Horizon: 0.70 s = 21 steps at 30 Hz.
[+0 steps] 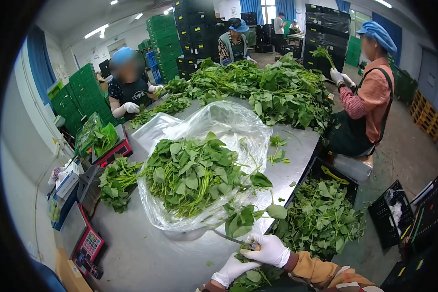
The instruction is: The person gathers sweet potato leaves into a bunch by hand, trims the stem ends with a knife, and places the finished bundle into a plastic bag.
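My right hand [268, 250], in a white glove, is closed around the wooden handle [251, 246] of a small sickle; its thin curved blade [227, 237] points left over the table edge. Just below it, my gloved left hand [236, 270] is closed on a bunch of leafy greens [253, 278], partly hidden by the hands and the frame edge. Beyond the blade, loose leafy stems [241, 221] lie on the metal table [180, 263]. A clear plastic bag [228, 117] lies spread open there with a large heap of leafy greens [190, 170] on it.
A black crate of greens [321, 216] stands right of the table. A big pile of greens [287, 87] covers the far end. Left are a red scale [87, 246] and another scale [113, 146] carrying bagged greens. Co-workers [370, 87] [126, 87] stand or sit around the table.
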Tool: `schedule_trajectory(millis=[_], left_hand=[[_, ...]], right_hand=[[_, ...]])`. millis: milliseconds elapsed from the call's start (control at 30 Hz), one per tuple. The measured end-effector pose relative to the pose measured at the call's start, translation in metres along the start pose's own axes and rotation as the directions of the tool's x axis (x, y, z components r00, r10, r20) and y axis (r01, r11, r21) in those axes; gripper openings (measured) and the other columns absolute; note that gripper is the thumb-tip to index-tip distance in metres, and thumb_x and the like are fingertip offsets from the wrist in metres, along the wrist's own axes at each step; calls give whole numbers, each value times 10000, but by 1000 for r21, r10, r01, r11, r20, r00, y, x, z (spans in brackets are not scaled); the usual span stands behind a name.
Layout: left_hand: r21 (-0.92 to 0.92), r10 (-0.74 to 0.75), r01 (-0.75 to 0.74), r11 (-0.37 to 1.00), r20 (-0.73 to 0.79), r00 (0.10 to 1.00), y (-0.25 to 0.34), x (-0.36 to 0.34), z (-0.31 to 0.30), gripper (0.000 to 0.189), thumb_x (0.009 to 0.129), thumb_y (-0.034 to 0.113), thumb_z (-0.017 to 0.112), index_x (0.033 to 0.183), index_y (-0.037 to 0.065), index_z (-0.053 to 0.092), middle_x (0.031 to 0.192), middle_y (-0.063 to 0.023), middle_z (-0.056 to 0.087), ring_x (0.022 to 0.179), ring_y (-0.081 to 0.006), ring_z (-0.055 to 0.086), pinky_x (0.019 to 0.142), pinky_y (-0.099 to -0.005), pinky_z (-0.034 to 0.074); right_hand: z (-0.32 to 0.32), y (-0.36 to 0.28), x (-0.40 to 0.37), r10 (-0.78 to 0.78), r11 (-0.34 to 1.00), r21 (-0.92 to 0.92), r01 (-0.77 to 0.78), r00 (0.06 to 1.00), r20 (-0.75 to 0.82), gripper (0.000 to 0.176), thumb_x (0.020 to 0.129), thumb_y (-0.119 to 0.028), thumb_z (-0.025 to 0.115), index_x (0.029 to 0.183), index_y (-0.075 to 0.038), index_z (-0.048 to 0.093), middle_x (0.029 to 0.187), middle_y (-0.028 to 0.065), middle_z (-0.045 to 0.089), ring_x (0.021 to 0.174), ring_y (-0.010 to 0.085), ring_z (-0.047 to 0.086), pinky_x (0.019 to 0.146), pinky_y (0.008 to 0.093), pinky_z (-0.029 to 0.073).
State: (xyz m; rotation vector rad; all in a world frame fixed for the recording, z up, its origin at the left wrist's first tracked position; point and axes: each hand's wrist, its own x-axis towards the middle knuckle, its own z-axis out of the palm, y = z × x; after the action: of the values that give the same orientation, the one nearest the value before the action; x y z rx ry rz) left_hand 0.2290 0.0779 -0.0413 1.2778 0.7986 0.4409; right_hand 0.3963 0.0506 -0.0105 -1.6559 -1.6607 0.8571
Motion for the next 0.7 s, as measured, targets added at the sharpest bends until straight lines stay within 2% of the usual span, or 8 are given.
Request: schedule_trajectory(millis=[133,267,333,467,533,633,667,700], left_hand=[[-65,-15,23,998,115,993,-7,-3,-8,573,796,212,808,1272,23,552,1166,-50,630,1027,-133,589,888,-296,492],[-111,3,18,994,189,982,-18,-5,-20,642,826,266,788,1342,20,496,1246,-62,589,1114,-146,545,962,-315,455],[-99,26,-5,995,216,976,-18,-7,-21,657,830,280,784,1355,20,485,1265,-67,581,1135,-153,535,984,-324,443],[-21,-31,38,999,266,964,-3,-6,-20,721,790,280,816,1365,22,466,1275,-77,577,1141,-166,539,1002,-335,439],[51,-101,89,995,308,946,9,-10,-14,780,763,267,834,1389,27,434,1282,-72,566,1162,-171,531,1026,-339,422],[188,92,-94,978,16,996,51,-20,10,754,731,262,855,1342,18,487,1253,-97,586,1128,-186,558,1008,-349,442],[16,28,-29,999,83,996,15,-12,13,694,750,219,839,1323,15,504,1246,-96,595,1130,-175,558,1007,-350,442],[19,24,-24,1000,28,999,3,-11,16,588,761,156,821,1262,14,549,1189,-79,632,1081,-156,586,964,-344,473]], right_hand=[[7,16,2,19,949,314,-25,1000,24,306,810,-310,773,961,-83,633,632,-27,549,565,88,543,543,275,462],[10,26,0,124,740,652,-162,987,104,229,830,-175,769,940,-34,626,740,-49,582,682,28,519,610,227,453],[-2,11,-3,210,656,723,-217,972,102,154,847,-78,733,938,-19,624,878,4,628,793,57,567,738,220,478],[10,27,-3,282,429,891,-149,959,24,134,837,-21,715,937,0,627,886,28,651,789,94,608,739,248,507],[5,25,-5,313,490,842,-227,947,73,142,835,-18,714,952,0,637,868,23,657,796,95,616,745,249,510],[1,22,-8,300,606,767,-209,954,24,128,857,-66,718,956,-18,652,878,15,668,799,79,617,733,245,522],[0,24,-10,301,630,750,-201,954,2,130,858,-71,720,957,-21,652,882,12,667,801,76,614,732,246,521],[-5,19,-9,275,671,718,-186,961,-8,144,864,-76,717,976,-16,650,881,-1,660,802,73,608,729,241,515]])
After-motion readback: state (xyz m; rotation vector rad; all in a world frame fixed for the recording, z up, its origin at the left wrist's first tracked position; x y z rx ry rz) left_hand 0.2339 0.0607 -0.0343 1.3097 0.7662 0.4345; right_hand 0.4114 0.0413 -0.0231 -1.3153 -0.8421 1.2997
